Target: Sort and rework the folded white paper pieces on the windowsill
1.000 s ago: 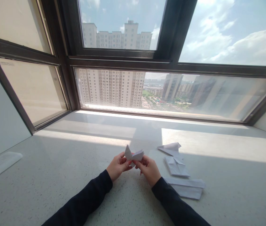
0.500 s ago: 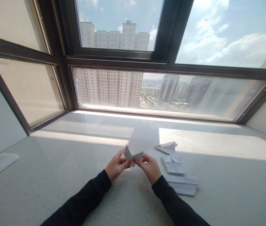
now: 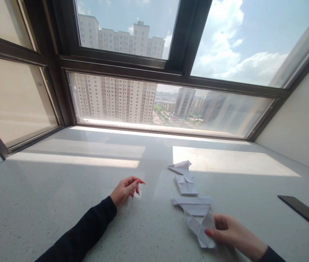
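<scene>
My right hand [image 3: 233, 235] is low at the right and pinches a white folded paper piece [image 3: 199, 226] that rests on the pale stone sill [image 3: 61, 196]. The piece lies at the near end of a row of other folded papers: a flat strip [image 3: 192, 200], a small folded shape [image 3: 186, 185] and a pointed one [image 3: 181, 166] farthest away. My left hand [image 3: 127, 189] hovers just over the sill to the left of the row. Its fingers are loosely spread and hold nothing.
A dark flat strip [image 3: 304, 215] lies on the sill at the far right. A wide dark-framed window [image 3: 171, 72] runs along the back, with a side pane at the left. A light wall [image 3: 302, 123] closes the right end.
Both hands held the folded paper together in mid-air. Now my left hand has let go, and my right hand has carried the paper down and right to the near end of the row.
</scene>
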Available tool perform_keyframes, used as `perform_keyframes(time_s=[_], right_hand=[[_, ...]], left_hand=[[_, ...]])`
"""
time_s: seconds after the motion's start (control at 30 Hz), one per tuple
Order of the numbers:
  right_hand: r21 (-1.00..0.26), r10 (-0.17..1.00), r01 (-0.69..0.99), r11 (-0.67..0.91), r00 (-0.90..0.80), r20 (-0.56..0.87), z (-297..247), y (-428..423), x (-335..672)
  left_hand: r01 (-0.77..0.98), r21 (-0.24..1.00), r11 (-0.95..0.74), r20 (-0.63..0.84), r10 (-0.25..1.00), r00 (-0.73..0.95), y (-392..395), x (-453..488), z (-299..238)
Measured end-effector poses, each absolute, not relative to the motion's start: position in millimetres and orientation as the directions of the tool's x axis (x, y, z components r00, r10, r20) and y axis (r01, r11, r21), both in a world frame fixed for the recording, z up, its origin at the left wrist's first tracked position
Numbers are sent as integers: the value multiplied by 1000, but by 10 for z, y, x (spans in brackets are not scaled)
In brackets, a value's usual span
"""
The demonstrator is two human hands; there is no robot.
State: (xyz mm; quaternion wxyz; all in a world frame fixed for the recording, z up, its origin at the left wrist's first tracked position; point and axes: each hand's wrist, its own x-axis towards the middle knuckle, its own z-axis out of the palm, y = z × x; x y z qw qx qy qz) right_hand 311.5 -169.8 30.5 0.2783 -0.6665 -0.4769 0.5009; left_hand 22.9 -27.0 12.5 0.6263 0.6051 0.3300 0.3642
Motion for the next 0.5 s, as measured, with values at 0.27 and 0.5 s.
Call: perform_keyframes(time_s=[0.27,0.5], right_hand=[[-735,945,598,-320,146,-292,197,-1589,3237],[-742,922,547,-387,225,-315,126,-1640,3273]], left_hand=[[-57,998,16,16,857,515,-256,199,114],[-12,1000,-13,18,836,548,-248,214,90]])
